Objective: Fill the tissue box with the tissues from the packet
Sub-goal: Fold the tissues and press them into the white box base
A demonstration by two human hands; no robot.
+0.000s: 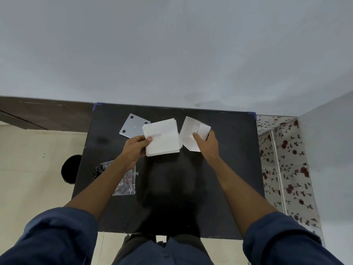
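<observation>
- The left hand (136,148) grips a thick stack of white tissues (162,137) by its left edge — thumb on top, fingers curled underneath — and holds it just above the black tabletop (225,169).
- The right hand (207,143) is closed on the white tissue box (193,132), thumb pressed inside the open side and fingers wrapped round the outer wall; the box is tilted, its opening facing the camera.
- Stack and box sit side by side at the far middle of the tabletop, the right edge of the stack almost touching the box.
- A pale square lid (131,126) with dark dots at its corners lies flat behind the stack, partly covered by it.
- A crumpled clear plastic packet (125,183) lies near the left edge of the tabletop, under the left forearm; it carries small red and dark print — too small to read.
- No brand or writing can be made out on the box, the tissues or the lid.
- Both forearms come out of rolled dark blue sleeves (57,234).
</observation>
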